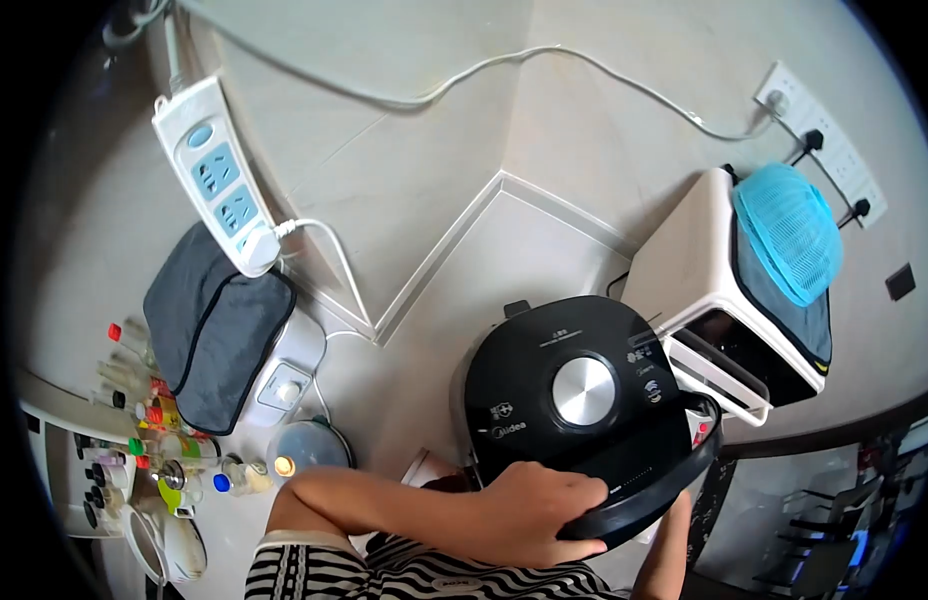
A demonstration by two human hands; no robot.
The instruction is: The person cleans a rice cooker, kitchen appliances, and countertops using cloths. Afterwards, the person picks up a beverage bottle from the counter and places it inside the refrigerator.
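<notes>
Pale walls point(624, 125) (meeting in a corner).

Looks like a black cooker point(514, 380), boxy with rounded corners. Stands upright on the pale counter point(454, 290), out from its far corner. Seems closed on top. Carries a round silver disc point(585, 390) up there, with white print point(509, 431) reading "Midea" toward the left. Has a small black tab point(518, 309) jutting at the far edge. Ends, at the near right, in a wide curved black handle point(674, 480), partly hidden toward its left end.
</notes>
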